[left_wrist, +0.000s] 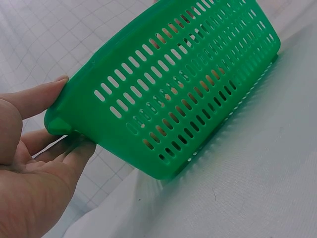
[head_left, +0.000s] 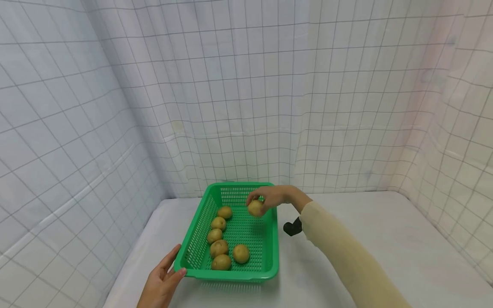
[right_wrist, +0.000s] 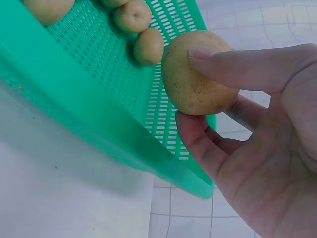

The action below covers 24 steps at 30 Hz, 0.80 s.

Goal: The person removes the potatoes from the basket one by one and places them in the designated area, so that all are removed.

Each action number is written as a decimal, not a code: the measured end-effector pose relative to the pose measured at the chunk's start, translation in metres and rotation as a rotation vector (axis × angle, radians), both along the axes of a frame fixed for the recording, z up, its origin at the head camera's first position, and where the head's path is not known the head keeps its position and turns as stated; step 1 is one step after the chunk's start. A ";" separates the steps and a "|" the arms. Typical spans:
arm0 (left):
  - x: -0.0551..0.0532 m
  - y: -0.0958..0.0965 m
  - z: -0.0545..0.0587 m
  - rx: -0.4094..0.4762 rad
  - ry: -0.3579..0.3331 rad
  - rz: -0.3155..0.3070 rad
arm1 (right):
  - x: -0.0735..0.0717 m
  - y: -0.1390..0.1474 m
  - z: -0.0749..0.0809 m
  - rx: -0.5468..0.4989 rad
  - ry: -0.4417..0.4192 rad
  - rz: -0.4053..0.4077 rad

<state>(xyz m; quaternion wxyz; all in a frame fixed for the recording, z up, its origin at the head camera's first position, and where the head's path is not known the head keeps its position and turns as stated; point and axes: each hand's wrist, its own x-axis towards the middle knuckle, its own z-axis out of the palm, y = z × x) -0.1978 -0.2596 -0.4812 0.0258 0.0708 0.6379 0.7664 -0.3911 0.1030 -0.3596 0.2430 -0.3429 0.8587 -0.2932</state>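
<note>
My right hand (head_left: 274,196) holds a potato (head_left: 256,208) between thumb and fingers over the far right part of a green plastic basket (head_left: 227,274). The right wrist view shows the thumb across the top of this potato (right_wrist: 193,74) and the fingers under it. With my left hand (head_left: 163,276) I grip the basket's near left corner, thumb on one side of the rim and fingers beneath it, as the left wrist view shows. Several potatoes lie in the basket, most in a row along its left side; one potato (head_left: 241,253) sits apart, nearer the middle.
A small black object (head_left: 292,227) lies on the white table (head_left: 385,239) right of the basket, partly behind the right sleeve (head_left: 339,248). White sheets with a dark grid (head_left: 246,94) hang behind the table and at both sides.
</note>
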 end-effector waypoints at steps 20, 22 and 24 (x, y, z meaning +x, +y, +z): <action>0.001 -0.002 0.001 0.014 -0.002 -0.025 | 0.002 0.057 -0.001 -0.089 -0.052 -0.124; 0.001 -0.002 0.000 0.012 -0.004 -0.021 | 0.003 0.063 -0.002 -0.092 -0.048 -0.135; 0.000 -0.001 0.000 0.007 -0.004 -0.016 | 0.005 0.067 -0.003 -0.095 -0.042 -0.151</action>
